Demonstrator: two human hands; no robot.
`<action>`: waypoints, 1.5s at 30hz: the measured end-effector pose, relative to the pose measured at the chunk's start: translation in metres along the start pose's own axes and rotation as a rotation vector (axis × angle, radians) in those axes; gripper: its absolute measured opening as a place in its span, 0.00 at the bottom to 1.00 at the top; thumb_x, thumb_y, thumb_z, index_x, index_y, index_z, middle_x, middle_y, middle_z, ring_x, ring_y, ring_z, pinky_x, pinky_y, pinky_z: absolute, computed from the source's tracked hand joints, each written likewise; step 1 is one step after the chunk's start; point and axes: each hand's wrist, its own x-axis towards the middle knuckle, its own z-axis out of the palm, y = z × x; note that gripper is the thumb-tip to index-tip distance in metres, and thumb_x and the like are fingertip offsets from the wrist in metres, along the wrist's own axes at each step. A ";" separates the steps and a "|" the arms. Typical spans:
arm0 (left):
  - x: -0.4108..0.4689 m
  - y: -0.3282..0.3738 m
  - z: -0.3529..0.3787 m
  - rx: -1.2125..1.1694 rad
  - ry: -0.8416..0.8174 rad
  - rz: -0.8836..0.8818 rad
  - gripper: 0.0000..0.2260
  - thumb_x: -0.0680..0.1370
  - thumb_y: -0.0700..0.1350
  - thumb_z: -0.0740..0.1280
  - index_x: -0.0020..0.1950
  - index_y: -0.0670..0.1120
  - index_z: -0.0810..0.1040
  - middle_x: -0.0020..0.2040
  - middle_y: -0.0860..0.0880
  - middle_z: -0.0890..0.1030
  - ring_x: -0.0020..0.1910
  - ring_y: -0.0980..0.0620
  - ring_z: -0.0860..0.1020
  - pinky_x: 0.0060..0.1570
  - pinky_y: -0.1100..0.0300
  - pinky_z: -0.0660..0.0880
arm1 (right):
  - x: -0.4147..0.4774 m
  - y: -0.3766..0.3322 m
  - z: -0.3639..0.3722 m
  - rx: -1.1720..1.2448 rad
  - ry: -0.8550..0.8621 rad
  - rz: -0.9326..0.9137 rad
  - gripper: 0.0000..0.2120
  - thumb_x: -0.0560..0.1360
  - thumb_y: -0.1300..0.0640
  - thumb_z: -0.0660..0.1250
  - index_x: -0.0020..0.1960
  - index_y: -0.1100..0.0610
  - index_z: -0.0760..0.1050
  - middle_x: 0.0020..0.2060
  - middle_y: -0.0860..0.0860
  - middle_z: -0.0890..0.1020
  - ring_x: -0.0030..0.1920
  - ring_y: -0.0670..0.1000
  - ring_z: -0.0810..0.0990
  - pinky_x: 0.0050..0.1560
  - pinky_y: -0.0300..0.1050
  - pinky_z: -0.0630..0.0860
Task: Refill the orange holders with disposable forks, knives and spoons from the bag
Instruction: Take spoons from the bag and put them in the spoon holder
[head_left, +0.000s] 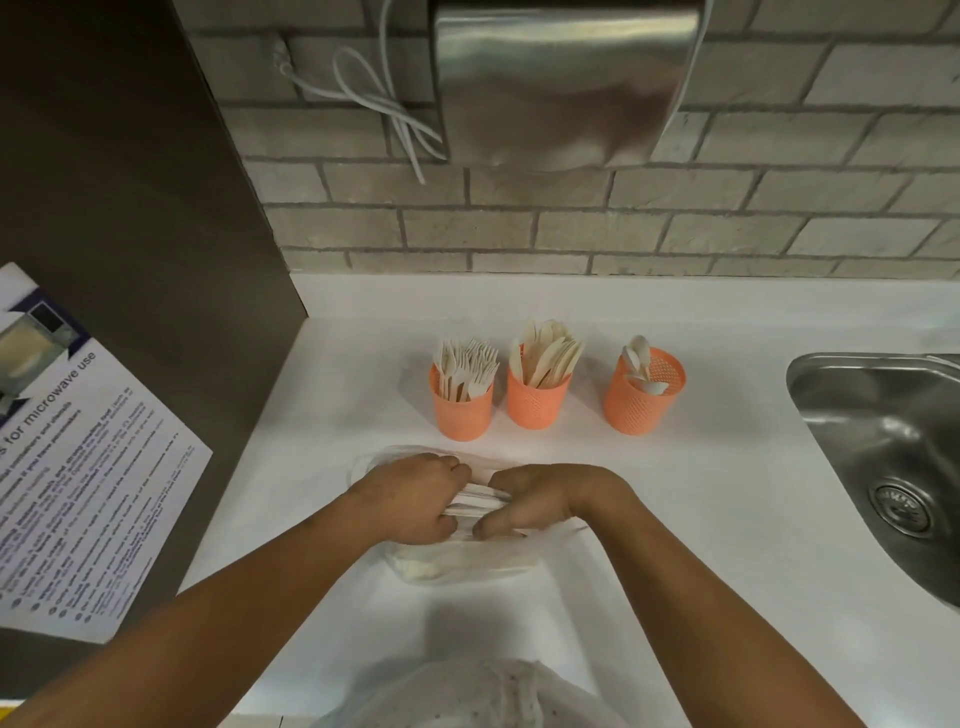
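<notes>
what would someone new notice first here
In a row on the white counter stand three orange cups: the fork holder left, the knife holder middle, the nearly empty spoon holder right. Nearer, the left hand and right hand grip a cutlery bundle over a clear bag.

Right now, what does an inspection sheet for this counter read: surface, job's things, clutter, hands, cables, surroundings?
Surface: white counter, steel sink at right.
Job's things: fork holder well filled; knife holder well filled; spoon holder holds few; clear bag lies under the hands.
Clutter: nothing seen.
Hands: left hand and right hand both grip a cutlery bundle above the bag.
Cables: white cable hangs looped on the wall.
Surroundings: brick wall, steel wall unit, microwave notice at left.
</notes>
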 end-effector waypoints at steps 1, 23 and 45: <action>0.001 0.003 -0.005 0.027 -0.001 0.008 0.16 0.77 0.55 0.65 0.61 0.47 0.74 0.55 0.49 0.79 0.53 0.47 0.78 0.45 0.53 0.74 | 0.003 0.000 -0.002 -0.032 0.002 0.011 0.22 0.72 0.36 0.71 0.57 0.50 0.75 0.53 0.50 0.82 0.51 0.52 0.82 0.56 0.50 0.79; 0.013 0.027 -0.052 -1.704 0.748 -0.254 0.11 0.77 0.52 0.74 0.56 0.49 0.82 0.52 0.50 0.84 0.50 0.53 0.81 0.50 0.56 0.76 | 0.006 0.002 0.009 0.906 0.188 -0.261 0.10 0.78 0.55 0.71 0.44 0.55 0.71 0.29 0.51 0.66 0.24 0.49 0.59 0.25 0.40 0.56; 0.023 0.047 -0.055 -1.668 0.559 -0.254 0.10 0.82 0.48 0.71 0.49 0.42 0.79 0.34 0.47 0.74 0.28 0.50 0.73 0.33 0.56 0.73 | -0.039 0.023 -0.054 0.791 0.656 -0.249 0.10 0.80 0.50 0.69 0.52 0.57 0.81 0.33 0.52 0.79 0.33 0.55 0.78 0.31 0.47 0.74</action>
